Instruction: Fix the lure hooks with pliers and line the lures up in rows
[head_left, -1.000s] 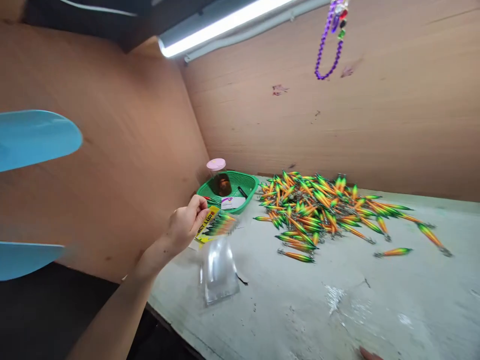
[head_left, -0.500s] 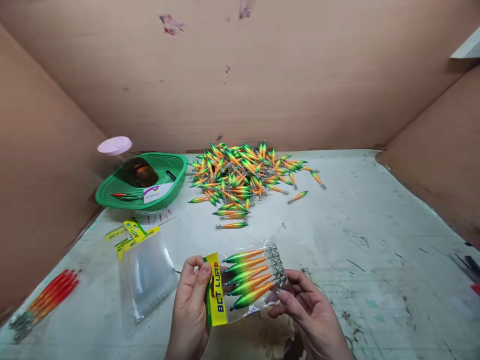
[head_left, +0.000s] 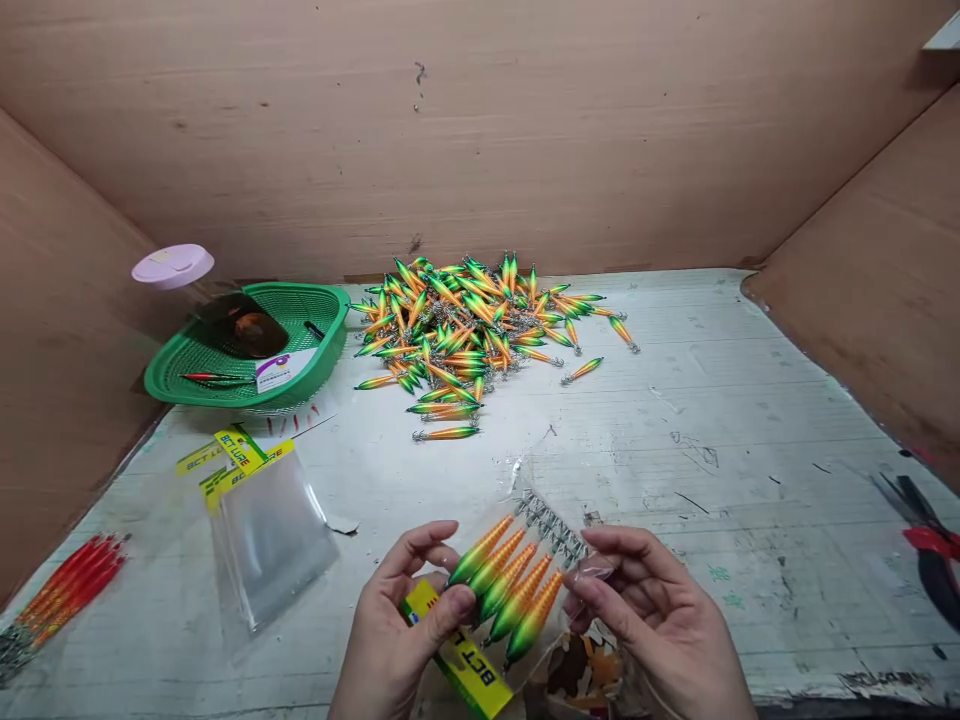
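Observation:
My left hand point(head_left: 409, 625) grips a clear plastic bag of fishing lures point(head_left: 506, 580) near its yellow-and-green "BCT LURE" header point(head_left: 469, 660), the thumb lying on top. Several orange, yellow and green lures lie side by side inside, their metal hooks bunched at the far end. My right hand point(head_left: 649, 610) pinches the bag's right edge close to the hooks. The bag is tilted, header toward me and hooks away, above the front of the table. A big pile of matching loose lures point(head_left: 465, 330) lies beyond my hands.
Empty header bags point(head_left: 274, 530) lie stacked to the left. A green basket point(head_left: 330, 370) behind them holds a lidded jar point(head_left: 240, 325), a card and a red lure. Red-orange lures point(head_left: 75, 590) sit at the far left. Scissors point(head_left: 930, 550) lie at the right edge. Cardboard walls point(head_left: 525, 150) surround the table.
The bag has turned so its header points down toward me and the hooks point up and away. Both hands keep hold of it. The view has shifted, bringing the scissors more into sight.

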